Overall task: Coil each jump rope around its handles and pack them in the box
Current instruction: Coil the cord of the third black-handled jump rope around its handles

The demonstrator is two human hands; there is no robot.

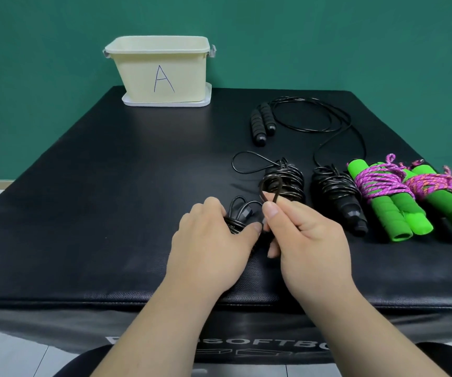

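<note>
My left hand (208,240) grips the coiled black jump rope (235,220) near the bench (110,213) front edge; right hand (309,240) pinches its loop (271,186); I would tuck that loop under a taut turn.

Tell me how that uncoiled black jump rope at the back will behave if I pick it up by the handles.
Its cord lies in loose thin loops, so it will probably dangle and trail. The two handles look rounded and ribbed: likely easy to grip, but apt to roll if pushed.
</note>
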